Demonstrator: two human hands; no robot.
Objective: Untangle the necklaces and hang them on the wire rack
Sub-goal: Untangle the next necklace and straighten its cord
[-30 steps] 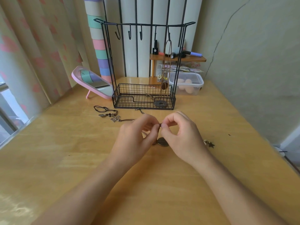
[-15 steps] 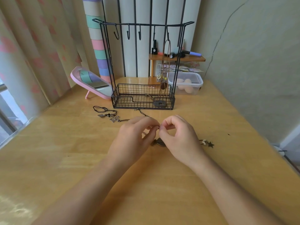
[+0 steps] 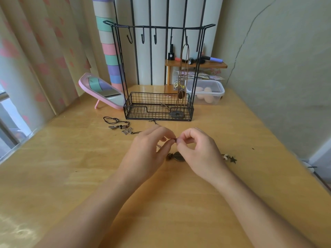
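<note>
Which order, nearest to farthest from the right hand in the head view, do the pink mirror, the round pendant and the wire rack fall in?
1. Round pendant, lying right beside the fingers of the right hand.
2. Wire rack, behind the hand, slightly left.
3. Pink mirror, far back left.

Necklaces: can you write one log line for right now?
left hand: pinches cord | right hand: pinches cord | rack: hung necklace on rightmost hook | table: loose necklace
</note>
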